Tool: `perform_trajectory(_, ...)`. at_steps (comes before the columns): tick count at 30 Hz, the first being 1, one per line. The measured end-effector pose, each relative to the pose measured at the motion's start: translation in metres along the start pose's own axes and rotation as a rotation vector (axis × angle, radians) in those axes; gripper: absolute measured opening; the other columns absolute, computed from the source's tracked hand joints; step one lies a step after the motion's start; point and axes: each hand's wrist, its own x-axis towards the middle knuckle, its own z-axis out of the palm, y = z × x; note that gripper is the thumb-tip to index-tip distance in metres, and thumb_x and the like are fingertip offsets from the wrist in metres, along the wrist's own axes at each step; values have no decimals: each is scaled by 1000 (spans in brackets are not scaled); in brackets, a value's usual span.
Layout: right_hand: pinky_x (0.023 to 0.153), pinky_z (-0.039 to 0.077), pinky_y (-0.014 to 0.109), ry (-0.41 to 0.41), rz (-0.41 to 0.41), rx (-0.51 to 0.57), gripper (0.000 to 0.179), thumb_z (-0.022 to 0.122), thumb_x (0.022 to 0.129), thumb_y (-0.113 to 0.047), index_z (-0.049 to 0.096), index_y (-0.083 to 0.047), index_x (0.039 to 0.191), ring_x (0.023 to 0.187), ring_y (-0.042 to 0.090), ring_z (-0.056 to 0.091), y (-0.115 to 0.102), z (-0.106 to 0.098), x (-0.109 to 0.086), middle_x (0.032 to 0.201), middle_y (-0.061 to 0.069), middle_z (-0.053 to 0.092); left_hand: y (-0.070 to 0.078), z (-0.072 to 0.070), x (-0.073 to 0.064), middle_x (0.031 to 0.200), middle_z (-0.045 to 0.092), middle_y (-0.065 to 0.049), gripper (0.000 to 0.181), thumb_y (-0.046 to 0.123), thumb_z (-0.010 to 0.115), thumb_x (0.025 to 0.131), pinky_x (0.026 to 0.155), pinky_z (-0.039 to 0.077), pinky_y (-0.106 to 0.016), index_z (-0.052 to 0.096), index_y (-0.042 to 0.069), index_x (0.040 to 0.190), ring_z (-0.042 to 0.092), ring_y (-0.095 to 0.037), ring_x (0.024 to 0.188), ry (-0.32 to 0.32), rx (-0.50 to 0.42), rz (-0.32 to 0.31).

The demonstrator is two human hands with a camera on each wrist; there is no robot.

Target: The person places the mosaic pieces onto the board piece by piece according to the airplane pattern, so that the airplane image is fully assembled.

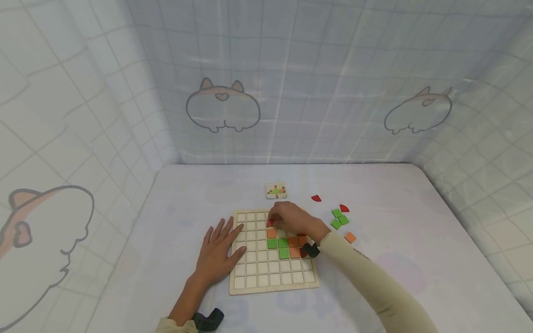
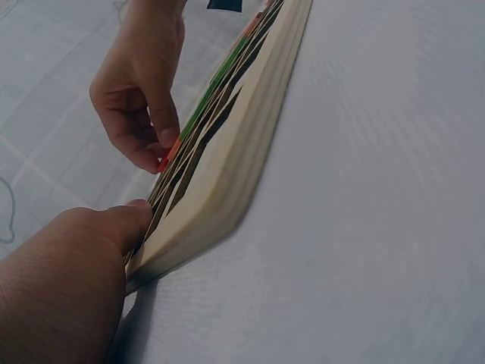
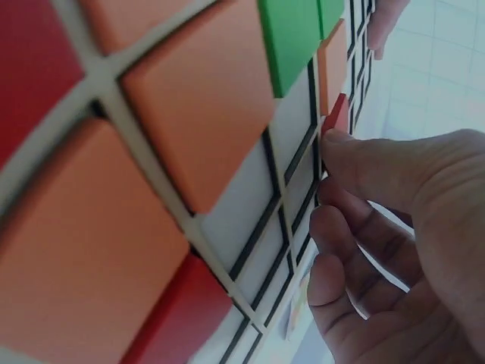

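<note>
Placing step, it seems — right hand (image 1: pixel 293 219) arched over the grid board's (image 1: pixel 251 281) far side, its grip pinching a red piece (image 3: pixel 338 114) there; whether that's seated, hard to tell; next calls for squaring it, then release; left hand (image 1: pixel 216 259) — fingers spread — rests on the board's left edge.

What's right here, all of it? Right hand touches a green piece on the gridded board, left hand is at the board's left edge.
Not quite: the right hand touches a red piece, not a green one, as the right wrist view shows. The left hand is at the left edge of the gridded board.
</note>
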Motion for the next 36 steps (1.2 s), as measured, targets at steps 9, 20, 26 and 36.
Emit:
perform_trajectory(9,74,51,24,-6,-5,-55,13,75,90,-18,76,-14,102,80,8,58,3,0,-2,91,-8,66,-1,2,0,158,29,-9,66,56,52,95,115,9,-57,45,20,150,16,-33,147,2,-4,3)
perform_trajectory(20,68,50,27,81,69,42,32,70,92,-14,68,-9,124,76,10,56,11,-4,-25,91,-7,64,-4,8,-2,159,28,-7,67,58,51,95,116,8,-55,43,22,151,16,-31,148,5,23,-4)
perform_trajectory(26,64,50,27,207,154,35,30,71,92,-15,68,-7,121,75,10,56,30,-13,-61,86,-7,62,-2,7,-3,159,28,-8,67,57,52,94,116,8,-55,43,21,151,15,-31,148,13,18,1)
perform_trajectory(36,82,53,42,285,325,-116,29,79,84,-16,74,-8,111,97,23,58,52,-19,-122,104,4,65,-1,6,-2,159,27,-8,68,57,51,95,116,8,-55,42,22,152,14,-31,148,0,35,-5)
